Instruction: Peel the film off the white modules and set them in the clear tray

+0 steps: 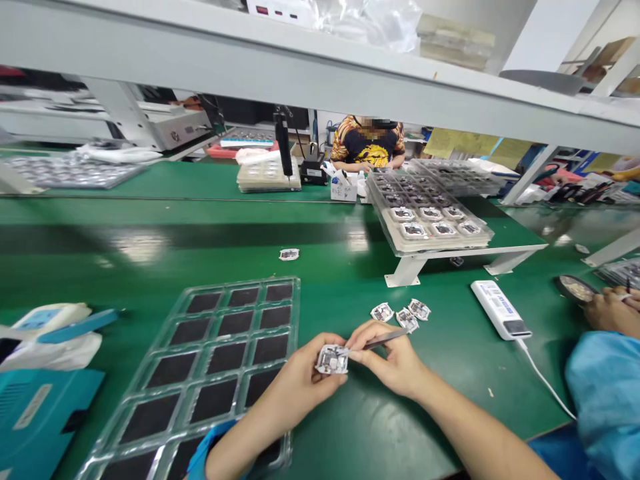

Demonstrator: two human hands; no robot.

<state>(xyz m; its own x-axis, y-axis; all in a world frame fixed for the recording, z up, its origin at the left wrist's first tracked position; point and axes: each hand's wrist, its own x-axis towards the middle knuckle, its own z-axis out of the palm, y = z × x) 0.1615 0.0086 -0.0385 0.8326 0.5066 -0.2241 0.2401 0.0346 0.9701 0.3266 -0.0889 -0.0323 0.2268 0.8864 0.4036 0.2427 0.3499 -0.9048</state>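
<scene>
Now the left hand's fingers (pixel 327 341) pinch a small module (pixel 333 359), the right hand's fingers (pixel 363 337) pinch tweezers (pixel 385 339) toward it, steadiness needed.

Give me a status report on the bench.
Left hand gripping small electronic module; right hand holding tweezers at it; black-celled plastic tray under left wrist.

No text can be read: the blue print on the white oblong plastic device with a cord (pixel 500 310) and the pale label on the teal plastic case (pixel 33 407) are both too small and blurred to make out.
</scene>
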